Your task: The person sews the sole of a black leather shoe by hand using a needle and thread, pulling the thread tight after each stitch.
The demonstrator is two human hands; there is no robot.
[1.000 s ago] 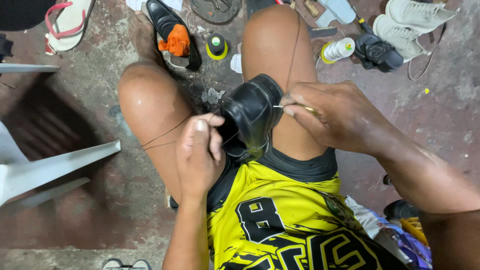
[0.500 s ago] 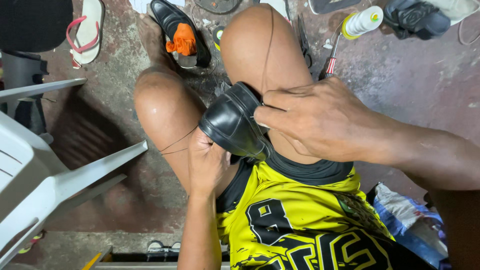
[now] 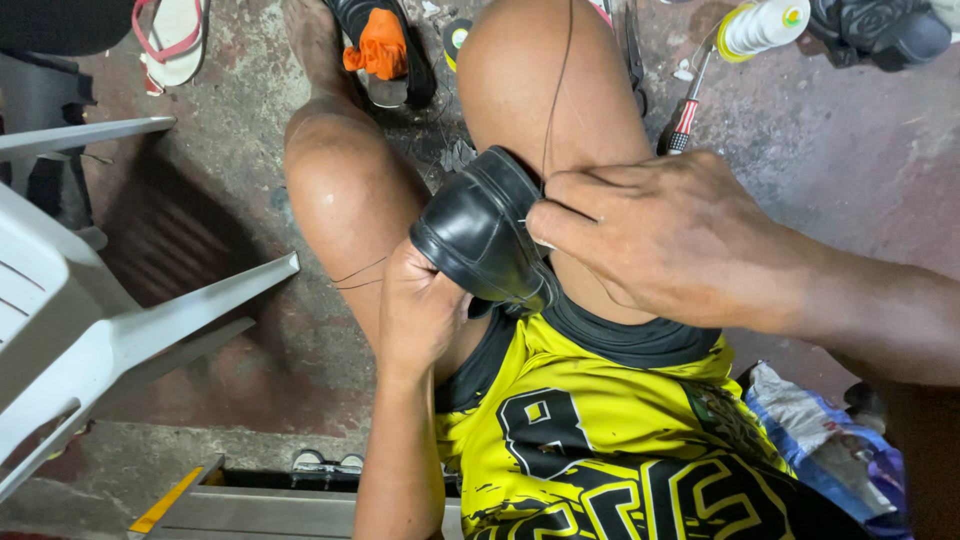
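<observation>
The black shoe [image 3: 480, 232] sat wedged between the bare knees, which braced it. The left hand [image 3: 420, 310] cupped it from below, fingers clenched around the sole, keeping it steady. The right hand [image 3: 660, 235] pinched a needle [image 3: 532, 238] at the shoe's edge, with thread [image 3: 556, 90] running up over the thigh.
</observation>
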